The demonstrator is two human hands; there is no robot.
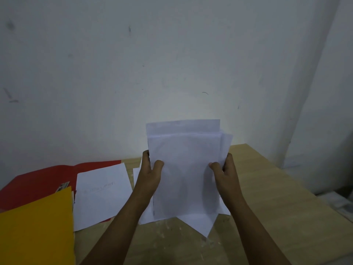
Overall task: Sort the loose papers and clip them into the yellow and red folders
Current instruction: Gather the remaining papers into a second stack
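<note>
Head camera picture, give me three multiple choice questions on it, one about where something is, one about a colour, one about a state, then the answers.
1. Where does the yellow folder lie?
A. left of the hands
B. right of the hands
C. against the wall

2. What colour is the open folder under the single sheet?
A. green
B. red
C. black

3. How is the paper stack held?
A. flat on the table
B. upright, in both hands
C. in one hand only

Answers: 1 A, it fills the lower left corner. 2 B, the red folder spreads beneath that sheet. 3 B, the left hand and right hand grip its side edges.
</note>
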